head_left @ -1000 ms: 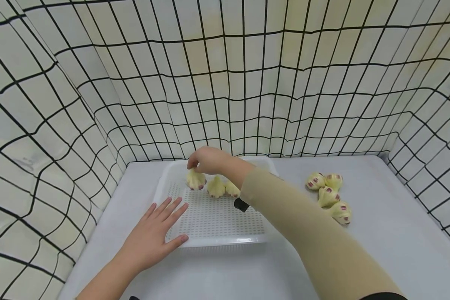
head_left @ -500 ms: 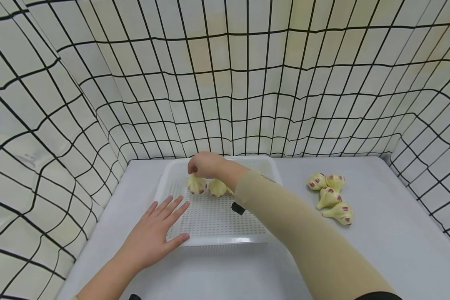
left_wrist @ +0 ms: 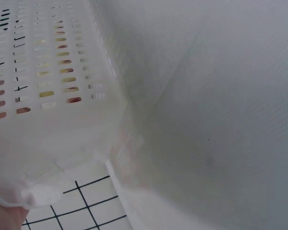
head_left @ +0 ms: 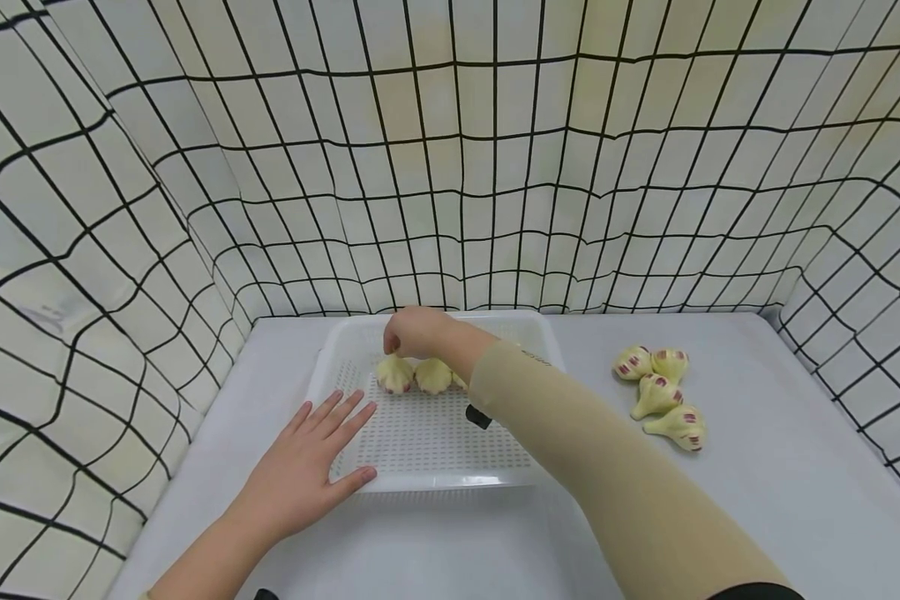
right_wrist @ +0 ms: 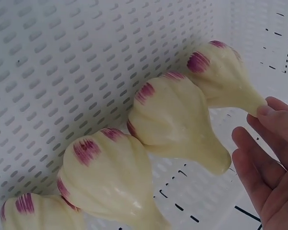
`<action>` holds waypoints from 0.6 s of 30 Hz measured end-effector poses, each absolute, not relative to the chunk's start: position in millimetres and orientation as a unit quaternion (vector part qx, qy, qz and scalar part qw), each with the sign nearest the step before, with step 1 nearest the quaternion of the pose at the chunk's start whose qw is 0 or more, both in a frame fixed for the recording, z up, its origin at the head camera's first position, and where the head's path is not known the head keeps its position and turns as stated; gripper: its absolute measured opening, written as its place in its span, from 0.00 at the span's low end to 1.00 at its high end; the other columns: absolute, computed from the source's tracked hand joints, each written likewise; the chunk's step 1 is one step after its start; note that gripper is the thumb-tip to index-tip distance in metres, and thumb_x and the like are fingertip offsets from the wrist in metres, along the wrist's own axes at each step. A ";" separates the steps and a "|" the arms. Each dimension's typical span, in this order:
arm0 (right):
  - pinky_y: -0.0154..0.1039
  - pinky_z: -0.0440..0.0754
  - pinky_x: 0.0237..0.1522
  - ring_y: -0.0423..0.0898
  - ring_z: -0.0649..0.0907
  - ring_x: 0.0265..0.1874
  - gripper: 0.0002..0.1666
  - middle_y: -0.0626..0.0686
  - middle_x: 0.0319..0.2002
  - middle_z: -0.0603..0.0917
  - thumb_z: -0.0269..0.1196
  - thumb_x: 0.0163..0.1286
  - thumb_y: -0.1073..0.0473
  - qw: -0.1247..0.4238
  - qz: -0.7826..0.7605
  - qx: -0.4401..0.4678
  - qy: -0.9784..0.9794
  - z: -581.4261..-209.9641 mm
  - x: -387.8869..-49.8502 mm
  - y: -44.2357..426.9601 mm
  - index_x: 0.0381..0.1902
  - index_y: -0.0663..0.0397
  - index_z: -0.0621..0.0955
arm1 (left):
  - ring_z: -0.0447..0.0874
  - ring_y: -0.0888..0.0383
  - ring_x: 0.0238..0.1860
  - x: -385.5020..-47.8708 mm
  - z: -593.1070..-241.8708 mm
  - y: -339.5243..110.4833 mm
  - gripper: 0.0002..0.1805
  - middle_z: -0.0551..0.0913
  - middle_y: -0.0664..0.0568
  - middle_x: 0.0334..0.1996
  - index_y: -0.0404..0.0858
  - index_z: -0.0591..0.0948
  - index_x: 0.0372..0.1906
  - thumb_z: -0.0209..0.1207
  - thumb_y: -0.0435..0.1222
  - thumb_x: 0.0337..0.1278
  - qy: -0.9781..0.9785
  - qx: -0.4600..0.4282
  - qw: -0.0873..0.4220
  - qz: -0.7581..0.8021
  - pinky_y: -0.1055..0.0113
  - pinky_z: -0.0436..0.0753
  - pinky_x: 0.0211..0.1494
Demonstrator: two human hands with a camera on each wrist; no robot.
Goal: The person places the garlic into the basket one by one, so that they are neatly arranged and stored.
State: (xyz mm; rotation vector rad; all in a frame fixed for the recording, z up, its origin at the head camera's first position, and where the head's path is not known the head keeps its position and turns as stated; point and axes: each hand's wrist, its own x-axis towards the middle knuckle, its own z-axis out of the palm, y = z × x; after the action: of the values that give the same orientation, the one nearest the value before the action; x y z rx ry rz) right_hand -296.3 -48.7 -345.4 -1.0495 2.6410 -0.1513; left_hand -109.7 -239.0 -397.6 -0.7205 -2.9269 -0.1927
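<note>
A white perforated plastic basket (head_left: 450, 482) lies before me with a row of garlic bulbs, pale yellow with purple streaks. My right hand (head_left: 414, 332) reaches over its far left part. In the right wrist view, thumb and forefinger pinch the neck tip of the end garlic bulb (right_wrist: 222, 76), whose body sits on the slotted floor. Beside it lies a second garlic bulb (right_wrist: 170, 117), then a third garlic bulb (right_wrist: 108, 175); my forearm partly hides the row in the head view. My left hand (head_left: 303, 475), fingers spread, rests at the basket's left front edge.
Several more garlic bulbs (head_left: 656, 393) form a cluster on the white tabletop (head_left: 780, 475), right of the basket. Black netting (head_left: 495, 200) over white sheeting encloses the back and both sides. The basket's slotted wall (left_wrist: 53, 124) fills the left wrist view's upper left.
My right hand has lowered the end garlic bulb and shifted it slightly right, close against its neighbour. The left hand stays almost in place.
</note>
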 end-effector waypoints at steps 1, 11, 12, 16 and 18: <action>0.36 0.77 0.56 0.41 0.79 0.54 0.13 0.42 0.50 0.84 0.60 0.74 0.58 0.148 -0.054 -0.363 0.918 -345.7 -296.1 -48.0 0.52 0.43 0.86 | 0.52 0.46 0.77 -109.8 -397.7 -238.8 0.43 0.58 0.53 0.77 0.50 0.63 0.77 0.53 0.66 0.61 -0.967 -0.239 0.063 -0.064 0.42 0.51 0.76; 0.37 0.78 0.55 0.41 0.79 0.52 0.16 0.45 0.52 0.83 0.61 0.74 0.56 0.139 -0.065 -0.376 0.914 -344.7 -298.9 -39.9 0.56 0.45 0.84 | 0.54 0.45 0.76 -109.4 -398.1 -236.6 0.42 0.61 0.52 0.76 0.49 0.65 0.76 0.58 0.62 0.60 -0.963 -0.245 0.088 -0.071 0.42 0.54 0.75; 0.37 0.78 0.55 0.41 0.79 0.52 0.16 0.45 0.52 0.83 0.61 0.74 0.56 0.141 -0.071 -0.374 0.914 -343.9 -299.4 -38.8 0.57 0.45 0.84 | 0.54 0.45 0.76 -109.5 -398.4 -236.7 0.42 0.61 0.52 0.76 0.50 0.65 0.76 0.58 0.62 0.60 -0.963 -0.244 0.087 -0.071 0.42 0.54 0.75; 0.36 0.78 0.53 0.40 0.80 0.52 0.16 0.44 0.52 0.83 0.61 0.74 0.55 0.145 -0.089 -0.366 0.915 -340.4 -301.1 -34.9 0.57 0.44 0.84 | 0.54 0.44 0.76 -109.6 -398.9 -236.9 0.43 0.60 0.52 0.76 0.50 0.64 0.76 0.58 0.63 0.60 -0.965 -0.241 0.082 -0.070 0.41 0.54 0.74; 0.35 0.78 0.53 0.39 0.80 0.51 0.16 0.43 0.51 0.83 0.61 0.74 0.54 0.144 -0.093 -0.368 0.914 -338.3 -300.6 -32.7 0.56 0.44 0.84 | 0.54 0.44 0.76 -109.3 -398.8 -236.8 0.42 0.61 0.51 0.76 0.50 0.64 0.76 0.58 0.63 0.60 -0.965 -0.240 0.081 -0.072 0.41 0.54 0.74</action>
State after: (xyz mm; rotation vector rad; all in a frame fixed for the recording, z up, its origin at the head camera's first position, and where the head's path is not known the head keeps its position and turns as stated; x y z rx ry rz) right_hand -300.6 -32.7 -338.3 -1.0614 2.6346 -0.2682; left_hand -109.3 -236.8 -398.8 -0.7189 -2.8837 -0.2147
